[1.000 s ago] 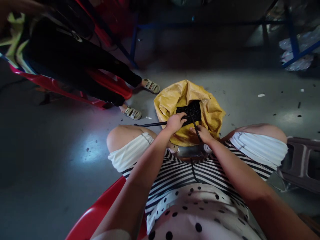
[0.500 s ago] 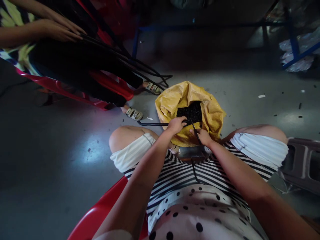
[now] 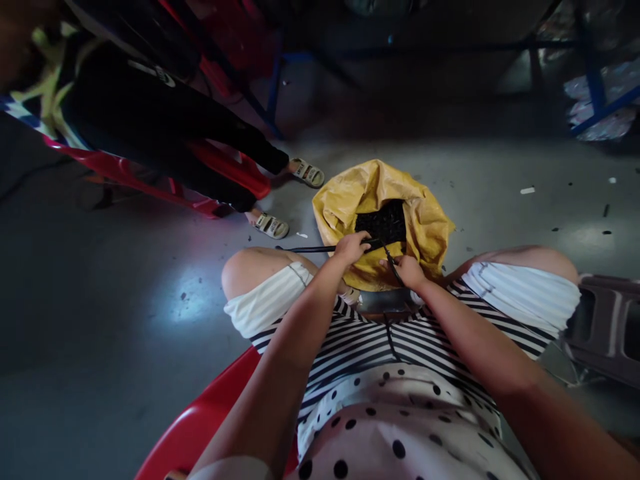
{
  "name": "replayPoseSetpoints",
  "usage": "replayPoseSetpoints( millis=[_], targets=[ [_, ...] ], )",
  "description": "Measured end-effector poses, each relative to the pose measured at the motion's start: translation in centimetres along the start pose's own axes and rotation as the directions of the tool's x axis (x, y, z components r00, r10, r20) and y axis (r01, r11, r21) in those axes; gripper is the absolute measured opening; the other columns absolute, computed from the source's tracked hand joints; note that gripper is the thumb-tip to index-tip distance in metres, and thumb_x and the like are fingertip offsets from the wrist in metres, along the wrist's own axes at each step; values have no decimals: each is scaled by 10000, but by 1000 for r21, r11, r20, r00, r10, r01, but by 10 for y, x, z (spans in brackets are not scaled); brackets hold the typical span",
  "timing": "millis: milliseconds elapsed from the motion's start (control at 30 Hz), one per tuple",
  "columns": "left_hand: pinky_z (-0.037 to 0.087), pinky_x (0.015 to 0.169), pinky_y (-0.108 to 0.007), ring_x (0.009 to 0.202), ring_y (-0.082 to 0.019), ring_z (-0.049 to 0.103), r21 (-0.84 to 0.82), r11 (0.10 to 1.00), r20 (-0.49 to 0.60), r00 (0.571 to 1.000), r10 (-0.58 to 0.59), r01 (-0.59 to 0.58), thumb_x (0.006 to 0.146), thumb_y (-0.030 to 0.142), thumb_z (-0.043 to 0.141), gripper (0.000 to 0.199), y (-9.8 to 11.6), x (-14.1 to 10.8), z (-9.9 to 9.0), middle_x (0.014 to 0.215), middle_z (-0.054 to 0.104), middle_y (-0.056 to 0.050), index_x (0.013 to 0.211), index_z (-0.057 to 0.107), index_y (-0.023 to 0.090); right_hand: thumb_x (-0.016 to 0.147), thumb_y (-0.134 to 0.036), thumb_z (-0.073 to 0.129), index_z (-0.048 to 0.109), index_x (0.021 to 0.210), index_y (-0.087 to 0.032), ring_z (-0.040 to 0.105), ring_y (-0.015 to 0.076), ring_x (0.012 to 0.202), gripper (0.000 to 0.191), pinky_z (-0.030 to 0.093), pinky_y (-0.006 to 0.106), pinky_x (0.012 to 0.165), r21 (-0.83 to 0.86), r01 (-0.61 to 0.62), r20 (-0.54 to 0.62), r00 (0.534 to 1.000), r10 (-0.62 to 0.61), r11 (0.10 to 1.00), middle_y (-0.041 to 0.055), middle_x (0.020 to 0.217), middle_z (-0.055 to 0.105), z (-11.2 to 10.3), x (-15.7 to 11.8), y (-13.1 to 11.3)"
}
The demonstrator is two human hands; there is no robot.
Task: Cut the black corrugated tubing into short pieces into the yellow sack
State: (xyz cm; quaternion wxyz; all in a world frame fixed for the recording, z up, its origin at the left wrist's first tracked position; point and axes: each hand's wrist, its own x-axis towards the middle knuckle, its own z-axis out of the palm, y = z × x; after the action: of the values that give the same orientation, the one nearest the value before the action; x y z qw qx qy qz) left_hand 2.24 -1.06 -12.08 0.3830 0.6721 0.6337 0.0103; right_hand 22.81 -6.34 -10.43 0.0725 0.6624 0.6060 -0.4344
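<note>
Over the near edge of a yellow sack (image 3: 427, 223), my left hand (image 3: 352, 248) is closed round a long, thin black strip (image 3: 313, 249) that extends leftward past the sack. My right hand (image 3: 409, 272) grips a dark slim tool (image 3: 392, 263), probably scissors or a cutter; its tip meets the strip's right end. Many small black pieces (image 3: 383, 224) fill the mouth of the sack, just beyond both hands.
A person in black trousers (image 3: 165, 127) sits on a red chair (image 3: 125, 175) at the upper left, sandals (image 3: 273, 226) near the sack. A grey stool (image 3: 607, 320) stands at the right. Blue frame legs (image 3: 595, 87) and plastic bags (image 3: 613, 123) are at the upper right.
The other person's hands and the bundle of long black strips have swung away from beside the sack, out of clear view. My hands have hardly moved; the whole view has shifted slightly.
</note>
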Motion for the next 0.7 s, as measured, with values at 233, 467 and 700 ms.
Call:
replayPoseSetpoints(
  millis=[233,467,700],
  targets=[
    [530,1030,-324,1209,-244,706,-8,1000,-39,999,-17,17,966,257,686,303,6,2,-4,1282,778,-73,1263,742,228,949,-780,491,709,984,-188,679,238,860,632,444,281,714,174,38,32,999,-44,984,91,914,742,4,2,8],
    [529,1049,-342,1222,-256,702,13,999,-80,996,-40,41,983,265,663,301,13,1,-11,1296,772,-85,1269,743,216,967,-775,455,660,931,-205,677,256,877,606,452,303,739,173,-5,15,1000,2,985,93,904,723,2,4,7],
    [527,1064,-340,1232,-253,696,-11,1000,-74,997,-15,14,981,277,664,314,20,-1,-9,1308,767,-87,1279,741,214,954,-781,479,664,914,-201,672,246,866,610,463,298,747,201,22,19,999,-26,979,79,893,717,0,3,4]
  ],
)
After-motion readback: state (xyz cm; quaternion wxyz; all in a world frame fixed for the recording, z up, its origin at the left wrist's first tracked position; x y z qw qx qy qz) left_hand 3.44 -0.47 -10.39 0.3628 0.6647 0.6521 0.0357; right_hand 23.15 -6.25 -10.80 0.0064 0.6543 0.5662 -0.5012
